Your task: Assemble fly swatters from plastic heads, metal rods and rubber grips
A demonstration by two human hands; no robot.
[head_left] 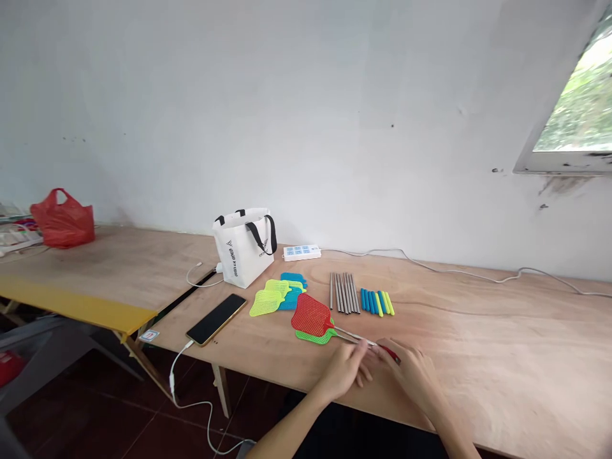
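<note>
On my feed, my right hand (pixel 406 368) clasps a perforated red plastic fly swatter (pixel 312 315) by its handle (pixel 389 353), over the grainy wooden worktop (pixel 488 331); my left hand (pixel 342 371) meets its slim metal shaft (pixel 350 334), grip unclear. Beyond lie straight grey tubes (pixel 352 296).

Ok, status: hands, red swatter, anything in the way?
Right hand holding red swatter by its handle. Left hand at shaft, grip unclear. Possible snag: green swatter partly beneath red head.

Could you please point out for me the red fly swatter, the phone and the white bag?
Red fly swatter (pixel 312 314): head view, on its mesh paddle.
Phone (pixel 217 319): head view, on the middle of its dark screen.
White bag (pixel 253 262): head view, on its side, below a black handle.
</note>
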